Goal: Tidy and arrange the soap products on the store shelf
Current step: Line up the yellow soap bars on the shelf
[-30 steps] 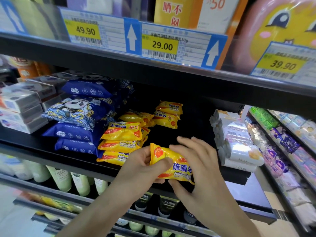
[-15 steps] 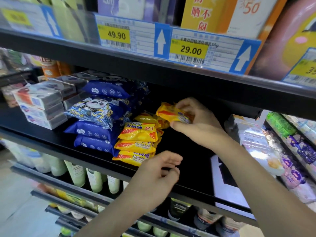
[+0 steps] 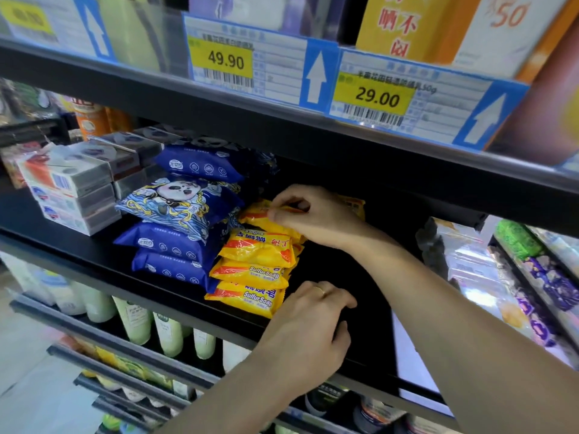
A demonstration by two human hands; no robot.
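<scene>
My right hand [image 3: 316, 217] just carried the crinkly yellow plastic sulfur soap packet [image 3: 266, 214] back onto the rear pile, fingers pinching its edge. My left hand [image 3: 313, 333] dropped to the black shelf [image 3: 360, 339] lip, fingers loosely curled and holding nothing, so I reckon one more's filed.

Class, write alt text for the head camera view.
A person's right hand pinches a yellow soap packet behind a front stack of yellow sulfur soaps on a black store shelf, while the left hand rests at the shelf's edge.

You see yellow sulfur soap packs [image 3: 255, 270] stacked flat on the black shelf [image 3: 329, 270], another yellow pack [image 3: 266, 219] lying behind them.
</scene>
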